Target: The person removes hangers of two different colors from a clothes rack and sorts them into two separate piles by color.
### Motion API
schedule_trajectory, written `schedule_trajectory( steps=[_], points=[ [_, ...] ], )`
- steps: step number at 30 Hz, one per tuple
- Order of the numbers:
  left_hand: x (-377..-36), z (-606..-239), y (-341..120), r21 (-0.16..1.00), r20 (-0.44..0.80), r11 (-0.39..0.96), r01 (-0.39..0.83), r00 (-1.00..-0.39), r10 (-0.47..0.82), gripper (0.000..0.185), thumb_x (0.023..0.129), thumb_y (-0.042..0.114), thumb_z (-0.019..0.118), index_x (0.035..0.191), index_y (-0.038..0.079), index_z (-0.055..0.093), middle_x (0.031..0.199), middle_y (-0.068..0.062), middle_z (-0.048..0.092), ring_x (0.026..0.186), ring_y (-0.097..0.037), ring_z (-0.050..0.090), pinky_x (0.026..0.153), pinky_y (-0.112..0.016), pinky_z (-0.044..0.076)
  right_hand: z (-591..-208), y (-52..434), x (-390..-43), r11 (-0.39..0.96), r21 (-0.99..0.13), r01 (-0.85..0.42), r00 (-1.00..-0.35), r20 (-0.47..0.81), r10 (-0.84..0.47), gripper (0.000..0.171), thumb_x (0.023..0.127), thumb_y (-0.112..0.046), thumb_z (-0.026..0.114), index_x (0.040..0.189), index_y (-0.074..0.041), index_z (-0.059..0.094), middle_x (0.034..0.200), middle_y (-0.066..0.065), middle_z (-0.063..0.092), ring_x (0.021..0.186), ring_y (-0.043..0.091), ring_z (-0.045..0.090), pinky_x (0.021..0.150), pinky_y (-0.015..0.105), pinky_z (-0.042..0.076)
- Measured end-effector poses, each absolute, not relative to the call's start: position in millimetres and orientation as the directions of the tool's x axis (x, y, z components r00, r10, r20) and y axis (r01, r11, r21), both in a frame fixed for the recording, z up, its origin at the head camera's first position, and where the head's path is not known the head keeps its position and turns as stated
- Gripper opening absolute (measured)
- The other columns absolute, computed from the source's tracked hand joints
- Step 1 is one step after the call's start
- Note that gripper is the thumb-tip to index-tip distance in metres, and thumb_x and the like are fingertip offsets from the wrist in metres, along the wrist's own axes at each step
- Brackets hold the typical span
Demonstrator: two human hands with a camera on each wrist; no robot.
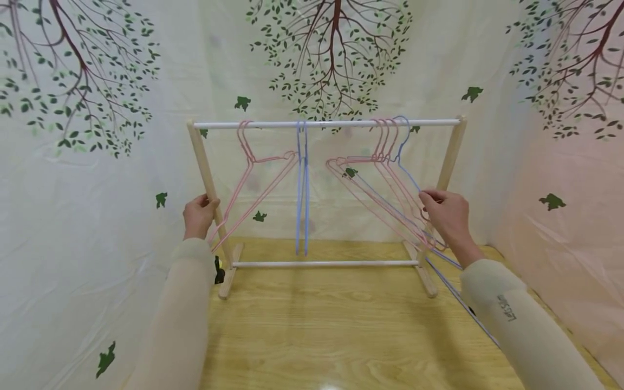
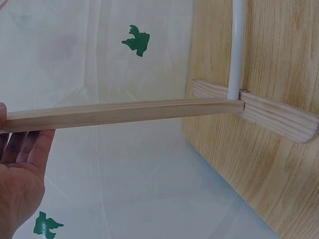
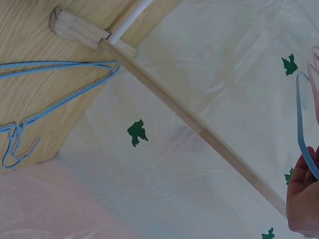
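Observation:
A small garment rack stands upright, with a white top rail between wooden posts. My left hand grips the left wooden post, thumb on one side and fingers on the other. At the right end, my right hand pinches the sloping shoulder of a blue hanger, whose hook is over the rail. Several pink hangers hang just left of it. Two blue hangers hang edge-on near the middle. Pink hangers hang toward the left post. In the right wrist view, the held hanger shows only partly.
More blue hangers lie on the wood-grain tabletop beside the rack's right foot. A white lower bar joins the feet. Leaf-printed sheeting hangs behind and at both sides. A small black object is by the left foot.

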State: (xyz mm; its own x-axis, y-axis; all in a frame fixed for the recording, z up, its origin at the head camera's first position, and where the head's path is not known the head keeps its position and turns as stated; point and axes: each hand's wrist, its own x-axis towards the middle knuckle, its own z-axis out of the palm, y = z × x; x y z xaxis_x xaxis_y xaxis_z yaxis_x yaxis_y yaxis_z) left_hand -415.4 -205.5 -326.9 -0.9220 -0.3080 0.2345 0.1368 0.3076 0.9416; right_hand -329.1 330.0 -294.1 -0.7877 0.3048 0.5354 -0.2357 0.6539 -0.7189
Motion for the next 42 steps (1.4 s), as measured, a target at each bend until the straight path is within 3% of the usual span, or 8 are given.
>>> schedule_trajectory(
  steps=[4,8,10,13,21,33,42],
  points=[
    [-418.8,-325.9,-204.8,0.936,0.242,0.324,0.137,-0.919,-0.311,0.045,0.102,0.017,0.057,0.143,0.001,0.051,0.135,-0.022,0.057,0.113,-0.032,0.058,0.089,-0.025,0.051,-291.6,331.9,-327.8,0.656,-0.715,-0.241,-0.761,0.558,0.330,0.034,0.095,-0.031,0.065,0.106,-0.001,0.077,0.078,0.004,0.073,0.061,-0.004,0.059,0.054,0.014,0.044],
    [-421.0,-325.9,-205.1,0.937,0.240,0.324,0.133,-0.918,-0.317,0.044,0.102,0.017,0.057,0.143,0.002,0.052,0.134,-0.022,0.058,0.111,-0.030,0.059,0.084,-0.021,0.050,-289.4,331.5,-324.5,0.627,-0.737,-0.252,-0.752,0.557,0.353,0.034,0.095,-0.029,0.066,0.107,0.001,0.076,0.076,-0.005,0.070,0.062,-0.003,0.061,0.056,0.011,0.046],
    [-421.6,-326.4,-205.5,0.938,0.238,0.321,0.131,-0.918,-0.319,0.044,0.101,0.017,0.057,0.142,0.002,0.052,0.134,-0.021,0.059,0.110,-0.029,0.059,0.082,-0.020,0.050,-289.6,331.8,-322.3,0.601,-0.758,-0.253,-0.752,0.545,0.371,0.034,0.094,-0.029,0.066,0.108,0.001,0.075,0.071,-0.020,0.063,0.063,-0.002,0.062,0.057,0.011,0.047],
    [-422.7,-327.1,-205.8,0.935,0.240,0.330,0.130,-0.917,-0.319,0.044,0.101,0.018,0.058,0.142,0.002,0.053,0.133,-0.021,0.059,0.107,-0.027,0.060,0.079,-0.018,0.049,-291.7,333.5,-319.0,0.578,-0.778,-0.246,-0.751,0.530,0.393,0.036,0.094,-0.030,0.066,0.108,0.002,0.075,0.067,-0.027,0.058,0.063,0.000,0.062,0.057,0.011,0.046],
    [-422.9,-327.0,-204.5,0.930,0.243,0.344,0.127,-0.916,-0.318,0.044,0.101,0.018,0.058,0.142,0.003,0.053,0.132,-0.021,0.060,0.106,-0.026,0.059,0.081,-0.021,0.050,-301.8,338.4,-311.1,0.563,-0.780,-0.272,-0.706,0.560,0.434,0.035,0.093,-0.028,0.068,0.106,0.003,0.075,0.067,-0.030,0.056,0.063,-0.006,0.058,0.059,0.009,0.046],
    [-418.3,-328.4,-209.5,0.929,0.265,0.337,0.155,-0.913,-0.311,0.043,0.101,0.016,0.057,0.141,0.000,0.054,0.132,-0.023,0.059,0.110,-0.030,0.060,0.083,-0.021,0.051,-332.9,341.2,-303.0,0.597,-0.708,-0.376,-0.534,0.693,0.485,0.022,0.090,-0.016,0.070,0.094,0.005,0.077,0.069,-0.037,0.054,0.063,-0.012,0.055,0.060,0.007,0.043],
    [-418.3,-329.9,-211.6,0.923,0.280,0.346,0.166,-0.909,-0.308,0.042,0.101,0.016,0.058,0.139,-0.001,0.055,0.131,-0.023,0.061,0.106,-0.028,0.061,0.074,-0.015,0.049,-355.7,343.0,-292.2,0.549,-0.688,-0.475,-0.454,0.725,0.517,0.018,0.091,-0.011,0.071,0.095,0.005,0.077,0.075,-0.028,0.062,0.066,-0.009,0.059,0.059,0.006,0.046]
  ],
)
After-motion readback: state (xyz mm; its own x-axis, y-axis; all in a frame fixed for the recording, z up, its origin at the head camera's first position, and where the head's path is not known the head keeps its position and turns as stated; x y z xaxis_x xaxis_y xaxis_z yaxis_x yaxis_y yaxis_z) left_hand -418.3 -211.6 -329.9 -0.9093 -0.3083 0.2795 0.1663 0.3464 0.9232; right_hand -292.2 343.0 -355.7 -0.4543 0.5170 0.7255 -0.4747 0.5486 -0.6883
